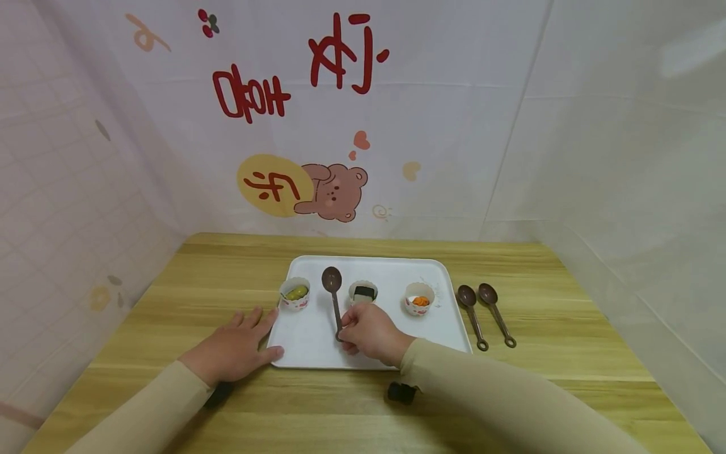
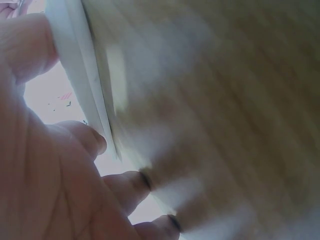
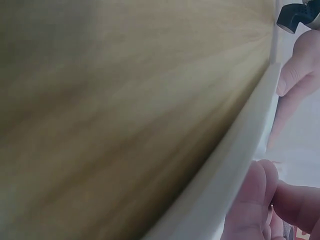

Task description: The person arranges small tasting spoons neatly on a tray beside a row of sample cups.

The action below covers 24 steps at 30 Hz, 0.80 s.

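Note:
In the head view my right hand (image 1: 372, 332) pinches the handle end of a brown spoon (image 1: 332, 280) over the white tray (image 1: 309, 353). The spoon's bowl points away from me, between the left and middle paper cups. My left hand (image 1: 234, 348) rests at the tray's left edge, fingers spread and thumb over the near left corner. On the tray stand a cup (image 1: 296, 302) with green food, a middle cup (image 1: 355, 291) with a black-and-white piece, partly behind my right hand, and a cup (image 1: 409, 306) with orange food.
Two more brown spoons (image 1: 469, 301) (image 1: 492, 302) lie side by side on the wooden table (image 1: 544, 296), right of the tray. White cloth (image 1: 454, 126) with printed drawings hangs behind the table and along both sides. A dark band (image 1: 401, 393) shows beneath my right wrist.

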### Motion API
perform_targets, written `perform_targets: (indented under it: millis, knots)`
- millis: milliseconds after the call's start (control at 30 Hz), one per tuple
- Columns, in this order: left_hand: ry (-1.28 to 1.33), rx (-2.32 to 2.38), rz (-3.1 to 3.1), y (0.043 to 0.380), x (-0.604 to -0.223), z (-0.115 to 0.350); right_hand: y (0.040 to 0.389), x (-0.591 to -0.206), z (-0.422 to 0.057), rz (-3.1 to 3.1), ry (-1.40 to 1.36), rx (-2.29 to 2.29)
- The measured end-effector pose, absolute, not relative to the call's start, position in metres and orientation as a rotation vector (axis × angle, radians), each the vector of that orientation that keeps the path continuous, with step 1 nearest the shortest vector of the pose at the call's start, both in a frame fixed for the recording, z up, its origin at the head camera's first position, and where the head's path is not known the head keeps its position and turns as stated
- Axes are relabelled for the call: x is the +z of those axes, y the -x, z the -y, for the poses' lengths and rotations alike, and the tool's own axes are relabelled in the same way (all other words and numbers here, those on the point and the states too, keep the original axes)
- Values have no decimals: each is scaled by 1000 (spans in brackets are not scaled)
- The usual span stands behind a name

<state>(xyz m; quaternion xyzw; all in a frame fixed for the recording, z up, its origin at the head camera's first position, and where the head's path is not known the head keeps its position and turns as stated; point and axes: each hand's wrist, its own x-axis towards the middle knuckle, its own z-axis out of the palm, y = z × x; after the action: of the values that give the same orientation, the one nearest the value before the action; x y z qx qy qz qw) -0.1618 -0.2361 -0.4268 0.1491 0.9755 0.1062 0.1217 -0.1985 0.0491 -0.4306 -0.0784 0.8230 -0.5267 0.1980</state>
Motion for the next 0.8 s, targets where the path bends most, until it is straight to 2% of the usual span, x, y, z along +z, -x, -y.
perform_targets:
  millis: [800]
  knots:
    - [-416,317,-2834,162,-426,236,201,-434,-37,-2266,118,-1439]
